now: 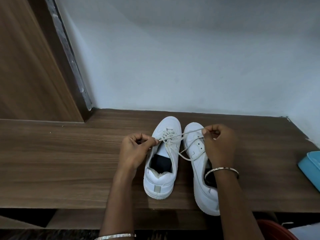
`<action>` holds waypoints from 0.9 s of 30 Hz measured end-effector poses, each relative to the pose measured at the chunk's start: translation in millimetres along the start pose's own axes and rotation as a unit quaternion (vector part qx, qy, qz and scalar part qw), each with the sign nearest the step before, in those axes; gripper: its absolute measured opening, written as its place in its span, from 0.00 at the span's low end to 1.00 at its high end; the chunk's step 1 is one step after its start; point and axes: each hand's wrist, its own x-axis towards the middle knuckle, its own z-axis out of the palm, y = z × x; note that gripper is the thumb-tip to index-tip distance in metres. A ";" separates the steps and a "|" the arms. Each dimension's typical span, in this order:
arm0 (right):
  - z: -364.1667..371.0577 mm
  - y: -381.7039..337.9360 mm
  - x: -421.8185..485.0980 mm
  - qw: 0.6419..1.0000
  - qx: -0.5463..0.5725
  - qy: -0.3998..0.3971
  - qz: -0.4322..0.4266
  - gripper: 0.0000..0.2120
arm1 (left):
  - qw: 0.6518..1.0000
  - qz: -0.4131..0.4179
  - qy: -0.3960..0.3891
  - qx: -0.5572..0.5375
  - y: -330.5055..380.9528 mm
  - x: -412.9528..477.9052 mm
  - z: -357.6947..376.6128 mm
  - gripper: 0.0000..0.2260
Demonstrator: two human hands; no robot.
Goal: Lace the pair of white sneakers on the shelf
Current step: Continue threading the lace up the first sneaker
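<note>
Pinching lace (181,135): left hand (136,148), right hand (220,144), sneakers (161,181) on wooden shelf (69,161) against pale wall (190,66)

Left sneaker (161,170): white, upright on its sole, toe far toward the wall, heel near with a grey tab; dark insole showed; far eyelets were laced.
Right sneaker (199,163): white, just beside it on the right, toe far, heel at the near shelf edge; two bare eyelets showed.
Lace (181,135): off-white, drawn taut from the left sneaker rightward across the right sneaker's toe.
Shelf (69,161): brown wood-grain, bearing both.
</note>
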 end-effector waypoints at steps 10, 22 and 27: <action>28.8 -43.0 -40.6 0.933 -0.184 -0.173 -0.257 0.05 | 1.000 -0.019 -0.016 0.006 2.8 -1.4 -3.4 0.02; 27.7 -35.0 -34.9 0.949 -0.231 -0.084 -0.197 0.05 | 1.000 -0.019 0.004 0.024 5.0 -2.5 -1.5 0.03; 1.1 -17.1 -6.2 0.982 -0.163 -0.004 -0.095 0.07 | 0.999 -0.020 0.008 0.024 3.9 -1.6 -1.0 0.02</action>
